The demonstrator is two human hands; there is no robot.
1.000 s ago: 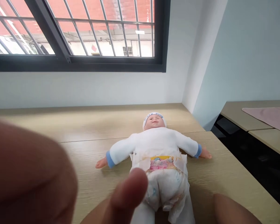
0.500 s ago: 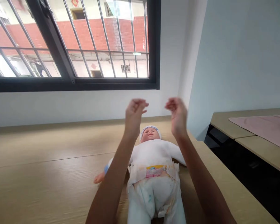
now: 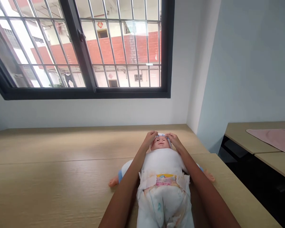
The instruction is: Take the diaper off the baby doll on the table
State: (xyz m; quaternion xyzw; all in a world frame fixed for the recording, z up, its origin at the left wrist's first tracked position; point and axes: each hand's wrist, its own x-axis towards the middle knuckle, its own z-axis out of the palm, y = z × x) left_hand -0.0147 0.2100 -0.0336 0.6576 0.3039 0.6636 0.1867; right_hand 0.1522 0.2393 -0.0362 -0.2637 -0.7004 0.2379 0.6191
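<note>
A baby doll (image 3: 165,160) lies on its back, its head away from me. It is dressed in white with blue cuffs, and a white diaper (image 3: 165,193) with a colourful front strip is fastened around its waist. On its head is a white hat (image 3: 161,135) with a blue printed band. My left hand (image 3: 151,137) is closed at the hat's left edge, fingers pinched on the rim. At the right edge, my right hand (image 3: 174,139) grips the rim the same way. Both forearms pass over the doll's arms.
The doll rests on a wooden table (image 3: 61,190) against the wall. A dark-framed window (image 3: 92,94) with metal bars is above. Another table with a pink cloth (image 3: 273,136) stands at the right, past a dark gap.
Both hands have come down from the air above the doll's head onto its hat and closed on the rim. The head camera's view has tilted up and shifted left.
</note>
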